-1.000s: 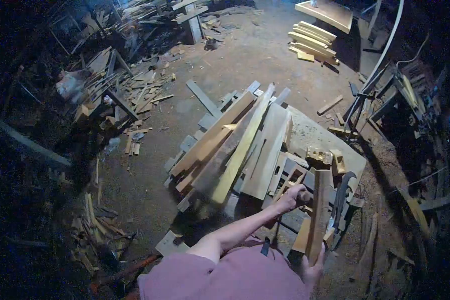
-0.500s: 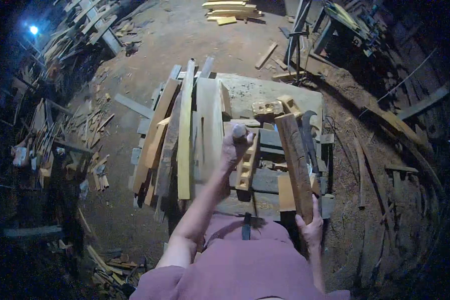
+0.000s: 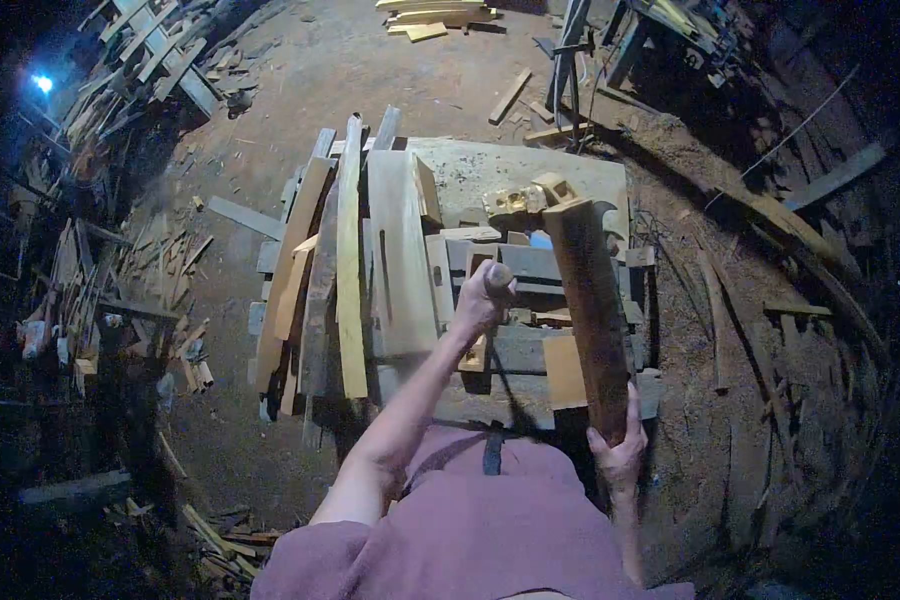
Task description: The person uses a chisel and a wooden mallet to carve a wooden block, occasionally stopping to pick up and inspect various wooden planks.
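My left hand (image 3: 481,304) is closed around a pale, round-ended handle (image 3: 498,275); the rest of that tool is hidden. It is above a wooden block with square holes (image 3: 475,360) and partly covers it. My right hand (image 3: 620,450) grips the near end of a thick dark brown plank (image 3: 590,310), fingers along its right edge. The plank slants away over the bench's right side. Behind its far end shows the tip of a hooked blade (image 3: 604,210). Beside the plank lies a flat orange-brown wood piece (image 3: 567,372).
Long boards, among them a yellowish strip (image 3: 351,270) and a wide pale board (image 3: 402,250), lie on the left of the low bench (image 3: 520,160). Two holed blocks, one a pale block (image 3: 515,203), sit farther back. Scrap wood (image 3: 60,290) and stacked yellow planks (image 3: 435,15) surround the bench.
The plank has rolled so a broader face shows, and it now covers most of the hooked tool. My left hand has shifted slightly right over the holed block. The whole view has swung a little.
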Demonstrator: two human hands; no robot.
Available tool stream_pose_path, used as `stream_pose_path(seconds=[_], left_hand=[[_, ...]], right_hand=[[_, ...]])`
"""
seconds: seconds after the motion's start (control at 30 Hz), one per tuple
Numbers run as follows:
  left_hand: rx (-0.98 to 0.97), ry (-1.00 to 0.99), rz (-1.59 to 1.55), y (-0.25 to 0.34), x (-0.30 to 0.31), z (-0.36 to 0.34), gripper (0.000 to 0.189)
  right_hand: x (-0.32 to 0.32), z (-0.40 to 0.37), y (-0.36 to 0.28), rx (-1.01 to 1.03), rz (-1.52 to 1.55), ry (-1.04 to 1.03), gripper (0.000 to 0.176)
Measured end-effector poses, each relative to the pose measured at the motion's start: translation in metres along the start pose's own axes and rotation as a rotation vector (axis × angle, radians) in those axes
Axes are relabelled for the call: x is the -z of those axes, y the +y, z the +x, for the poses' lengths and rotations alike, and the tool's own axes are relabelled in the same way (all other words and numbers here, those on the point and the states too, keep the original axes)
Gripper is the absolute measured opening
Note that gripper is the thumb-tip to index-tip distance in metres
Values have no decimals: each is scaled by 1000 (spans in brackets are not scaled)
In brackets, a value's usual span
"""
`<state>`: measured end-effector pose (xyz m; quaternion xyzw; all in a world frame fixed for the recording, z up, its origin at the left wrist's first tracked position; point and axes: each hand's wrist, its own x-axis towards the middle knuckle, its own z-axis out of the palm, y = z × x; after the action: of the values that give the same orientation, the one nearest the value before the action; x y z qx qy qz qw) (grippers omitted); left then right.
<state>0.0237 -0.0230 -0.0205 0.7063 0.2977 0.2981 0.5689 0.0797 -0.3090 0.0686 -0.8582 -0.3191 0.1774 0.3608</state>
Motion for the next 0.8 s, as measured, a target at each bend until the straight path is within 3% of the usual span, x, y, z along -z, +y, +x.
stream_pose_path(seconds=[0.07, 0.1, 0.2, 0.23, 0.27, 0.3, 0.37, 0.43, 0.57, 0.6, 0.73, 0.77, 0.8], left_hand=[[-79, 22, -60, -14, -5, -1, 17], [-145, 1, -172, -26, -7, -2, 16], [-135, 22, -99, -43, -15, -5, 22], [-161, 25, -71, -63, -19, -3, 23], [-340, -31, -72, -74, -19, -4, 25], [-147, -123, -113, -112, -22, -9, 28], [-396, 26, -48, -54, -14, -11, 32], [-206, -6, 17, -47, -9, -18, 35], [-78, -17, -32, -38, -5, -21, 36], [-53, -49, -6, -43, -5, -19, 35], [-74, 10, -46, -54, -7, -22, 37], [-244, 106, -76, -31, -2, -25, 38], [-283, 121, -68, -30, -1, -24, 37]], right_hand=[[-7, 0, 6, 357, -99, 210, 79], [-12, -3, 15, 372, -84, 198, 79], [-26, -14, 45, -96, 49, -52, 76], [-27, -6, 35, -74, 59, -58, 76], [-26, 1, 18, -3, -59, -130, 75], [-25, 7, 6, 69, -179, -198, 75], [-16, 13, 4, 205, -147, -170, 83], [-4, 10, -6, 194, -68, -129, 84], [1, 12, 6, 74, 47, -28, 80], [-6, 16, 23, 180, 65, 15, 79], [-11, 22, 20, 297, 1, -79, 82], [-14, 22, 19, 311, 4, -88, 82], [-17, 20, 17, 261, -78, -126, 83]])
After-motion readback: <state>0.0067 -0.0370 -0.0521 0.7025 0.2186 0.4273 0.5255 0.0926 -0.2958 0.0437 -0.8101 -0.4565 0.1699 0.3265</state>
